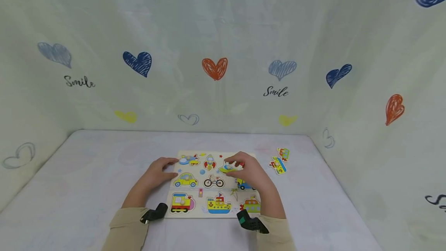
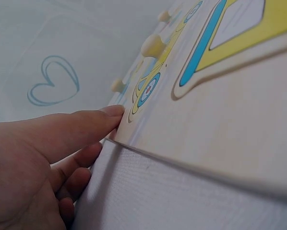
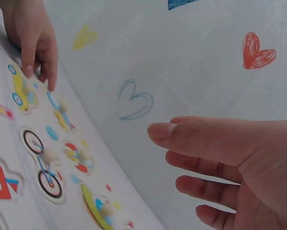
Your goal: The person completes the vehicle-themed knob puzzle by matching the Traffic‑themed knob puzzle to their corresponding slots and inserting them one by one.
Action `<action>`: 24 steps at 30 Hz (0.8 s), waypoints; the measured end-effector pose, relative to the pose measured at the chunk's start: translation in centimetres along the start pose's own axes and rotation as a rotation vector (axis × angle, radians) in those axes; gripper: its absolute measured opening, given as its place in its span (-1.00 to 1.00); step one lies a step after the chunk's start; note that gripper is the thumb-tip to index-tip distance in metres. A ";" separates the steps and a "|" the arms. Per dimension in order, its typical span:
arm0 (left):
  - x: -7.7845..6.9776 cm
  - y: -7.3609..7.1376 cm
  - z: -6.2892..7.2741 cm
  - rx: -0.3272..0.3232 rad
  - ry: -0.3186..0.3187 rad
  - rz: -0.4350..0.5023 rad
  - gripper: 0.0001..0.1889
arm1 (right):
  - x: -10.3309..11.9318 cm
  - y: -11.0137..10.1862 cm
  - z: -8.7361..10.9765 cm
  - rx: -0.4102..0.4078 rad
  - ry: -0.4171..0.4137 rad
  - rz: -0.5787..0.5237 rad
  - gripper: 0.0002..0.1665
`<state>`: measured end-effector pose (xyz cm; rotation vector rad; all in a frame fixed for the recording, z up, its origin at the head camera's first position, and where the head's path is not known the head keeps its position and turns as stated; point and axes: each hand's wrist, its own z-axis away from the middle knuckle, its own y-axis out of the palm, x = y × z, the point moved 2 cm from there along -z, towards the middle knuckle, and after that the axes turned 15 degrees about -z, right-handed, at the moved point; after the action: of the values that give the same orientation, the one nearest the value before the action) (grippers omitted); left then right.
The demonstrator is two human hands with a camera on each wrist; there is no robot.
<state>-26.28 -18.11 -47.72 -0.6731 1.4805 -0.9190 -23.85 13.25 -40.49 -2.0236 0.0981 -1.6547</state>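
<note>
Wooden puzzle board (image 1: 209, 212) steadied by the flat left hand (image 1: 156, 173); right hand (image 1: 249, 171), fingers apparently relaxed, hovers over it.

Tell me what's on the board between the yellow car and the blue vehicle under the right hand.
The bicycle piece lies between the yellow car and the blue vehicle, which the right hand partly covers; the head view shows it.

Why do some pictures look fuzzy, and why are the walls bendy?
Head view: even soft light, no glare, walls bowed by the wide lens. Left wrist view: the puzzle board is close and soft; the left hand is sharper. Right wrist view: the right hand is clear, the bicycle piece blurry.
</note>
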 end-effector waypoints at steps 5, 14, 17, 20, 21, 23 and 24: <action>0.2 0.2 0.1 -0.002 -0.002 -0.006 -0.46 | -1.2 -2.9 0.5 -0.095 0.060 0.039 -0.60; 0.2 0.1 0.3 -0.006 -0.022 -0.003 -0.47 | -4.5 -7.3 1.7 -0.178 0.162 0.063 -0.57; 0.2 0.1 0.2 -0.010 -0.016 -0.003 -0.47 | -5.4 -8.7 2.1 -0.191 0.182 0.051 -0.57; 0.2 0.1 0.1 -0.013 -0.004 -0.005 -0.47 | -6.3 -9.9 2.4 -0.207 0.219 0.063 -0.55; 0.1 0.1 0.1 -0.014 -0.002 -0.006 -0.47 | -6.6 -10.3 2.4 -0.214 0.237 0.073 -0.55; 0.1 0.1 0.1 -0.015 -0.003 -0.008 -0.47 | -7.2 -10.9 2.5 -0.221 0.266 0.098 -0.54; 0.1 0.0 0.1 -0.014 -0.006 -0.010 -0.47 | -7.4 -11.2 2.5 -0.220 0.277 0.112 -0.54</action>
<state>-26.20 -18.16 -47.80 -0.6938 1.4806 -0.9138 -26.33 26.56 -42.58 -1.8880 0.5024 -1.9112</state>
